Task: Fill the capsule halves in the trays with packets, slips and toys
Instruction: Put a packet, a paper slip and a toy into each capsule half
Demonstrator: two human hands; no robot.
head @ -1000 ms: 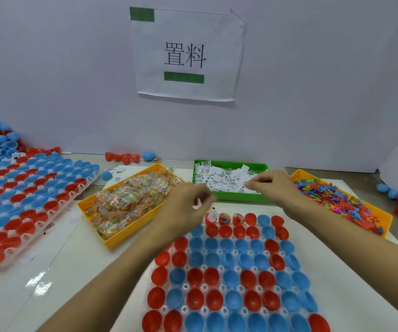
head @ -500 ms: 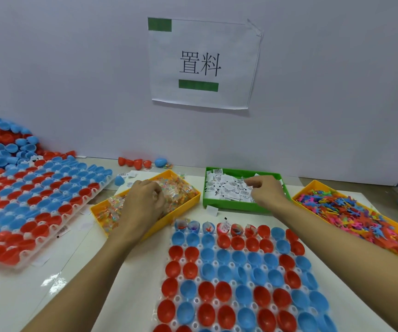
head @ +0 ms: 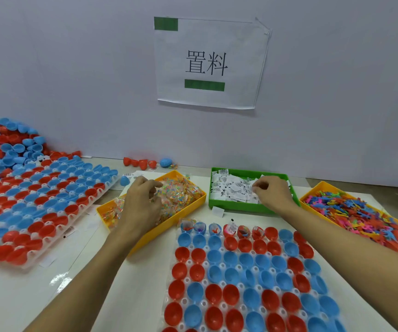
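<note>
- Hands at work over sorting bins: the left hand (head: 143, 204) reaches into the yellow tray of packets (head: 183, 207), fingers curled down among the clear wrappers; whether its grip has closed on one cannot be told
- The right hand (head: 273, 194) rests in the green tray of slips (head: 248, 206), thumb and forefinger pinched together at the white papers, though a held slip cannot be made out
- A second yellow tray of toys (head: 313, 190), heaped with small bright plastic figures, sits at the right edge of the worktop (head: 13, 295)
- In front of the bins lies the near capsule tray (head: 246, 279), its red and blue halves open side up; six cups in the far row hold contents, the rest show bare
- One loose slip (head: 218, 211) lies on the worktop between the green bin and the capsule tray
- To the left, a further tray of halves (head: 40, 202) lies beside a loose heap of halves (head: 6, 144) against the wall, where a paper sign (head: 208, 63) hangs
</note>
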